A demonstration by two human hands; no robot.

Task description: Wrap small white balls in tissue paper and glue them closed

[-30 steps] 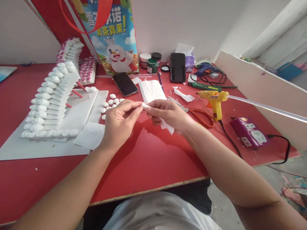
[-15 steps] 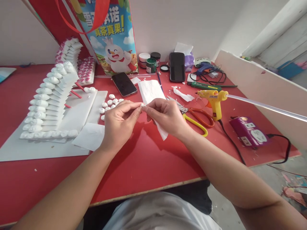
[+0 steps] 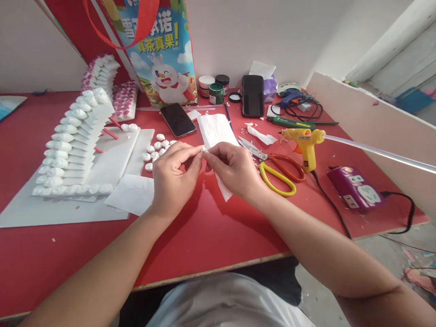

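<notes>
My left hand [image 3: 175, 179] and my right hand [image 3: 235, 170] meet over the middle of the red table [image 3: 211, 245]. Between their fingertips they pinch a small white piece [image 3: 203, 149], mostly covered by the fingers. Beneath my right hand lies a stack of white paper sheets [image 3: 215, 128]. Several small white rosettes [image 3: 157, 145] are grouped just beyond my left hand. Further left, a white curved stepped piece [image 3: 80, 141], edged with white rosettes, stands on a white board [image 3: 116, 156].
Scissors [image 3: 277, 177], a yellow glue gun [image 3: 306, 145] and a purple power socket box [image 3: 354, 186] are to the right. Two phones [image 3: 177, 119] [image 3: 252, 96], paint jars [image 3: 215, 93] and a printed bag [image 3: 163, 68] stand or lie at the back.
The view has shifted slightly, moving the table items a little to the right. Both hands keep their pinch, and my right hand's fingers have changed pose slightly.
</notes>
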